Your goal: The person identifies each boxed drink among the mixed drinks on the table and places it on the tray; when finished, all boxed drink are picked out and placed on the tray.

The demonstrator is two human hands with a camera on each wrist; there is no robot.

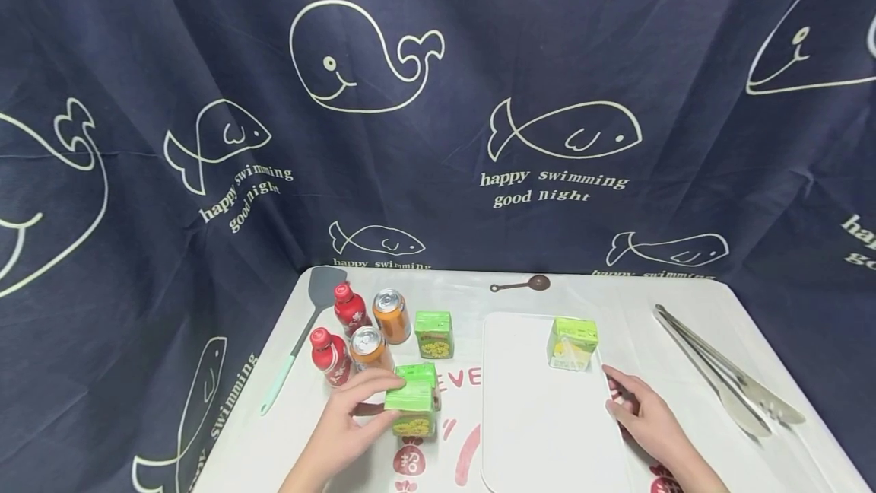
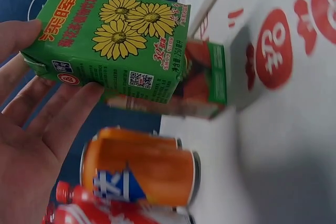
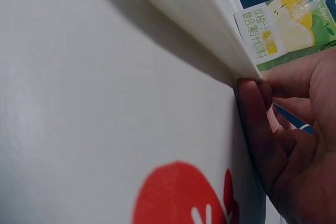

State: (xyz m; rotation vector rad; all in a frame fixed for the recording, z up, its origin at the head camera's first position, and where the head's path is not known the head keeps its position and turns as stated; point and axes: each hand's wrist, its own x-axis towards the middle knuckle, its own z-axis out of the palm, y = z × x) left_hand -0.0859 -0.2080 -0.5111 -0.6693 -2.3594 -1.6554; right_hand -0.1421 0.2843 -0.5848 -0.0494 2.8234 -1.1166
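Observation:
My left hand (image 1: 342,428) grips a green drink carton (image 1: 413,405) with yellow flowers on its front, fingers on one side and thumb on the other. Right behind it stands another green carton (image 1: 419,373), partly hidden; in the left wrist view it shows blurred behind the held one. At the right edge of a white tray (image 1: 534,432), my right hand (image 1: 643,415) pinches the rim between thumb and fingers. A light green and yellow juice carton (image 1: 573,345) stands on the tray's far right part, also seen past the rim in the right wrist view.
Two orange cans (image 1: 391,316) and two red bottles (image 1: 331,356) stand left, near a third green carton (image 1: 434,337). A spatula (image 1: 301,341) lies at the left edge, a brown measuring spoon (image 1: 523,284) at the back, metal tongs (image 1: 725,375) at right.

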